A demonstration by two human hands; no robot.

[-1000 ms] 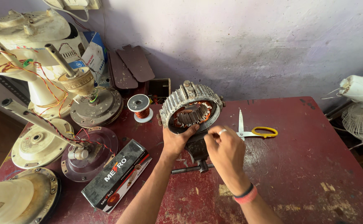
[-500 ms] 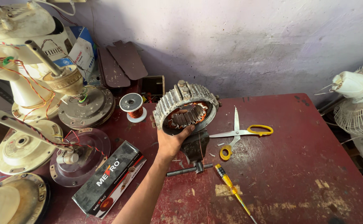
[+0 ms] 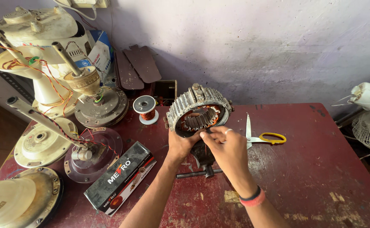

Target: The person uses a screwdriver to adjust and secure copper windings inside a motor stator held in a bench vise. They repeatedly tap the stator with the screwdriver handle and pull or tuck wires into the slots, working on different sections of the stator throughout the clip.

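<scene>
The fan motor stator [image 3: 199, 113], a ribbed metal ring with copper windings, stood on edge over a small vise [image 3: 203, 155] near the middle of the red tabletop [image 3: 320, 169]. Half a second before, only the left hand held it; the right hand had since come back into view. The left hand [image 3: 180, 144] cupped the ring's lower rim, its grip closed on the stator. The right hand [image 3: 226, 145] reached in from below, fingertips pinched narrow at the rim's front, though what they pinched I cannot tell. Just right of that grip lay yellow-handled scissors [image 3: 263, 136], with bare tabletop beyond. Left of the grips sat a wire spool [image 3: 144, 107] and a long box [image 3: 120, 177].
</scene>
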